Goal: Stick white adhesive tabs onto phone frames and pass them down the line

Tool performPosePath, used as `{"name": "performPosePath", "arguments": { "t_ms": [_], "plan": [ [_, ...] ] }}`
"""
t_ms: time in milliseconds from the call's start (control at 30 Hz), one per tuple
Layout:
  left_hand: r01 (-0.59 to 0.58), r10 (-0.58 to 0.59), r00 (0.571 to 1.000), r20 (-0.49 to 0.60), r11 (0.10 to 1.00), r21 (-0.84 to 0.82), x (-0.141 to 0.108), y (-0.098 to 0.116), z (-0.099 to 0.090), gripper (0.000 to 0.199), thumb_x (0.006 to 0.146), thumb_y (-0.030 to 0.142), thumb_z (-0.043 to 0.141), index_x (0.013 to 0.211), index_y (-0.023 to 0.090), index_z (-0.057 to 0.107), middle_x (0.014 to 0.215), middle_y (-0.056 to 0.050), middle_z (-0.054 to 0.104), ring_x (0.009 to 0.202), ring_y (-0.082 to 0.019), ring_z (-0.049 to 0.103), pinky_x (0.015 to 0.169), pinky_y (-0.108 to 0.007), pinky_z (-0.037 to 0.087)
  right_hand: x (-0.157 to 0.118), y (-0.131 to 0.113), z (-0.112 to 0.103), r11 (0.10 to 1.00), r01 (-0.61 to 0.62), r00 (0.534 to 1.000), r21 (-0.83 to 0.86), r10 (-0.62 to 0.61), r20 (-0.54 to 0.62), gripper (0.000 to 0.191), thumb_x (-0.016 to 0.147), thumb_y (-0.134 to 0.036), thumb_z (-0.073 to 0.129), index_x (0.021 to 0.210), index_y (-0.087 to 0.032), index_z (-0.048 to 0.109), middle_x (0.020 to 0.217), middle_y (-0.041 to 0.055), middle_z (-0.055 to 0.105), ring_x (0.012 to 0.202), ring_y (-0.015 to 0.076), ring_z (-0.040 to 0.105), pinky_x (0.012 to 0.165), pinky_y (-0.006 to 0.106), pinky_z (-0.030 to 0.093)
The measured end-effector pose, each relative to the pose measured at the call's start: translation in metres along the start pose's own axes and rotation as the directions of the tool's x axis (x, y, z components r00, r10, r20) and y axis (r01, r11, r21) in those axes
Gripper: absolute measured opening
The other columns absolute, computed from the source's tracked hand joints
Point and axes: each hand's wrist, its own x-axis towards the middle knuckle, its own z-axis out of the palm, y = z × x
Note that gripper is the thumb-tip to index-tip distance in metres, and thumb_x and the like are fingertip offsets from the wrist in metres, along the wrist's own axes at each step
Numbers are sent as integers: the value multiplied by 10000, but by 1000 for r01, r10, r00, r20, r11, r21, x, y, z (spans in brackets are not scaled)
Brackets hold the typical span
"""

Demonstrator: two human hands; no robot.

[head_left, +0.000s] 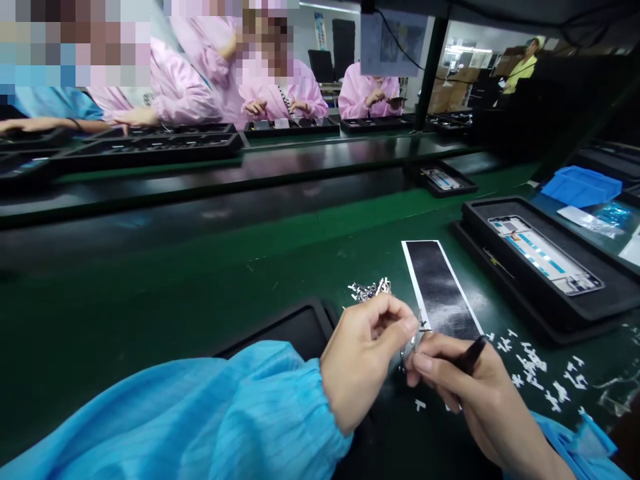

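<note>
Close in front of me, my left hand (373, 353) pinches a small silvery part (413, 341) between thumb and fingertips. My right hand (463, 380) grips black tweezers (473, 353) like a pen, fingertips right beside that part; the tweezer tips are hard to make out. Just beyond the left hand lies a heap of small silver and black parts (373, 288). A black sheet with white edges (440, 287) lies flat behind the right hand. Small white Y-shaped scraps (533, 365) are strewn to the right, with a single white scrap (420, 405) below the hands.
On the right, a black foam tray (620, 283) holds a phone frame (545, 253). A smaller tray (460, 190) stands farther back, and a blue bin (583, 187) sits at far right. Another black tray (285, 330) lies partly behind my left sleeve. Co-workers sit across the green bench (200, 287).
</note>
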Motion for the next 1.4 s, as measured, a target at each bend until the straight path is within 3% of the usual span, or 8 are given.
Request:
{"name": "performPosePath", "arguments": {
  "t_ms": [133, 267, 367, 467, 567, 700, 800, 1400],
  "plan": [
    [-51, 62, 994, -87, 991, 122, -1, 5, -11, 185, 731, 308, 547, 665, 147, 608, 644, 4, 570, 623, -115, 495, 596, -215, 391, -1, 2, -4, 886, 306, 944, -347, -331, -11, 222, 900, -181, 481, 702, -152, 577, 613, 4, 525, 521, 94, 450, 459, 200, 355],
    [172, -181, 980, 77, 979, 111, 3, 13, -18, 346, 681, 456, 541, 570, 132, 592, 553, -16, 571, 529, -108, 498, 552, -221, 408, -9, 12, -9, 295, 527, 647, -797, -747, 151, 303, 858, -21, 342, 1053, -57, 571, 839, 145, 624, 712, 210, 567, 632, 322, 433],
    [423, -436, 849, 299, 899, 111, 6, 13, -15, 318, 519, 437, 650, 496, 132, 563, 487, -5, 552, 464, -93, 485, 531, -221, 414, -17, 16, -11, -26, 454, 657, -891, -665, 355, 399, 880, -17, 237, 1187, 30, 487, 940, 216, 639, 817, 276, 603, 743, 399, 429],
    [510, -492, 805, 330, 859, 37, 8, 8, -8, 246, 424, 349, 682, 480, 141, 563, 438, 28, 530, 437, -85, 484, 505, -206, 406, -21, 15, -12, -135, 452, 652, -882, -625, 430, 422, 906, -17, 173, 1201, 51, 466, 935, 219, 657, 817, 276, 626, 761, 404, 437],
    [512, -489, 821, 295, 859, -1, 8, 6, -3, 183, 420, 294, 654, 468, 148, 555, 421, 40, 529, 427, -82, 480, 484, -198, 391, -21, 12, -13, -50, 467, 629, -883, -683, 371, 395, 927, -37, 195, 1179, 10, 495, 919, 191, 666, 773, 242, 640, 703, 358, 470],
    [464, -461, 861, 216, 885, 39, 5, 6, -3, 102, 494, 232, 605, 474, 152, 545, 429, 42, 536, 437, -76, 463, 472, -193, 356, -21, 7, -14, 360, 421, 706, -833, -706, 52, 260, 892, -52, 470, 1142, -81, 532, 934, 124, 649, 837, 179, 640, 736, 248, 513],
    [455, -457, 873, 172, 889, 51, 5, 6, -4, 67, 549, 172, 586, 497, 147, 553, 434, 43, 533, 442, -80, 469, 476, -197, 357, -21, 3, -12, 572, 459, 776, -680, -631, -7, 243, 854, -26, 538, 1076, -123, 558, 891, 66, 618, 818, 131, 632, 723, 177, 524],
    [393, -383, 919, 87, 906, -160, 4, 6, -4, 101, 596, 67, 592, 545, 130, 532, 471, 28, 563, 471, -79, 512, 531, -184, 405, -15, -6, -1, 860, 326, 925, -393, -376, -55, 119, 868, -159, 574, 882, -261, 634, 708, -56, 637, 648, 112, 645, 563, 132, 504]
  ]
}}
